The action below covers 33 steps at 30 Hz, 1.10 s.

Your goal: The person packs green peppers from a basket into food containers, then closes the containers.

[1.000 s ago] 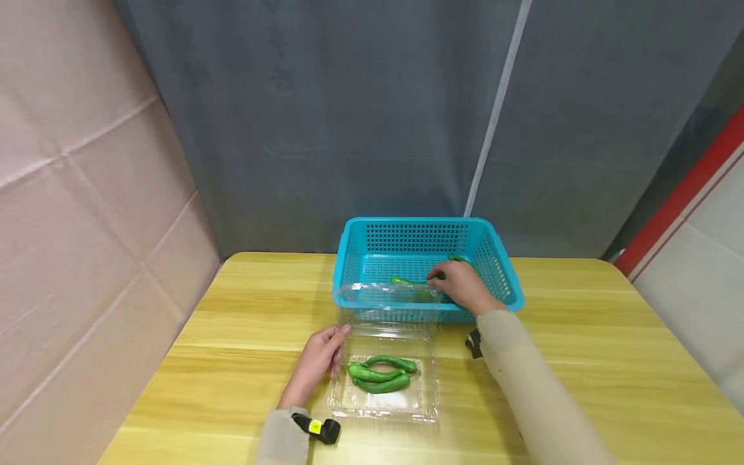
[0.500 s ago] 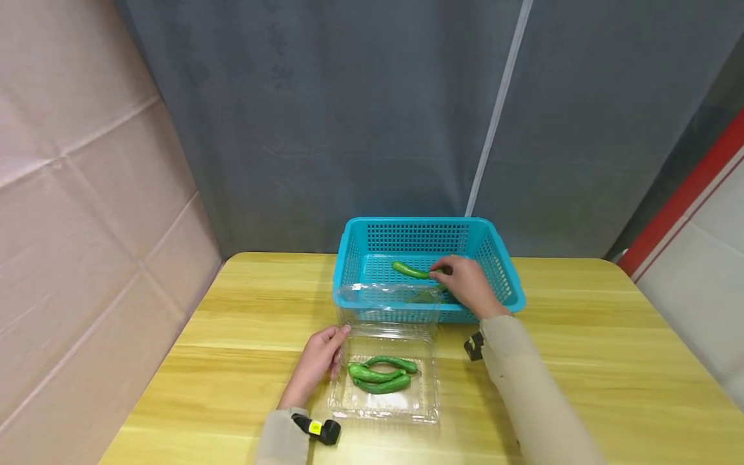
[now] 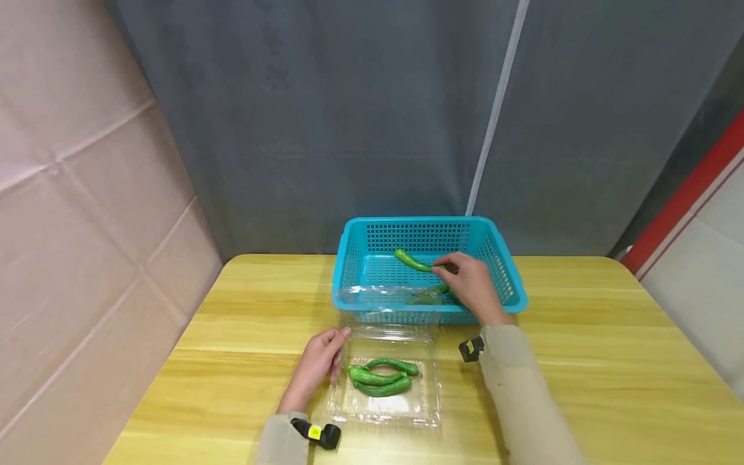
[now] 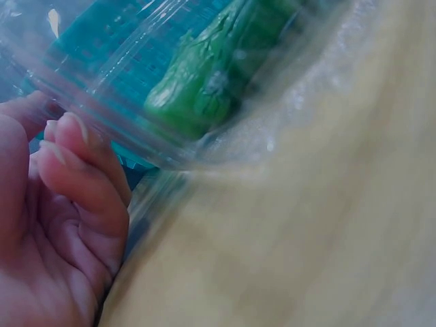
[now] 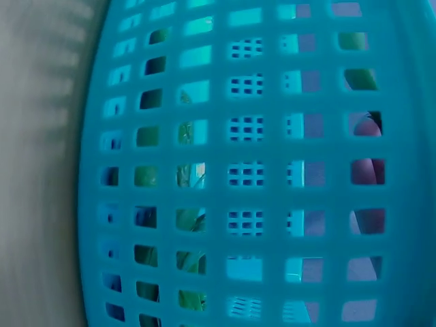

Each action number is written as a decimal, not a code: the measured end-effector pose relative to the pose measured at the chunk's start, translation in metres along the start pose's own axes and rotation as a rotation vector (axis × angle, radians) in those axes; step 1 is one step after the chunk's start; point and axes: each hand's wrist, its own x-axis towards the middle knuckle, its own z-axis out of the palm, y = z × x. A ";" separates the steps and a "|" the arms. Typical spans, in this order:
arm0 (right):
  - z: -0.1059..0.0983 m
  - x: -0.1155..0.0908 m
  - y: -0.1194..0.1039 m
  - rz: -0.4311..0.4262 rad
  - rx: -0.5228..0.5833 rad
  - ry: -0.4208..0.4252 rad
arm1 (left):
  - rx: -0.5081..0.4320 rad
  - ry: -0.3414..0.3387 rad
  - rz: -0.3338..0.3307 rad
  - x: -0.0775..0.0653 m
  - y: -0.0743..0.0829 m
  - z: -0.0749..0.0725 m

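Over the basket (image 3: 407,221), the right hand (image 3: 472,281) has its fingers pinched on one end of a green pepper (image 3: 411,261), leaving most of its length free. On the basket's near side, the left hand (image 3: 316,355) pinches the clear container's (image 3: 429,400) edge, presumably steadying it; three peppers (image 3: 378,377) lie inside. The left wrist view reveals curled fingers mostly hidden from the head view.
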 end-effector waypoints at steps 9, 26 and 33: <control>0.000 -0.004 0.002 -0.006 0.023 0.099 | 0.014 -0.006 0.002 0.001 0.000 0.000; -0.002 -0.012 0.004 -0.112 0.055 0.296 | -0.012 -0.043 -0.021 -0.017 0.028 0.004; -0.003 -0.014 0.003 -0.161 0.067 0.345 | -0.011 -0.044 -0.007 -0.018 0.027 0.004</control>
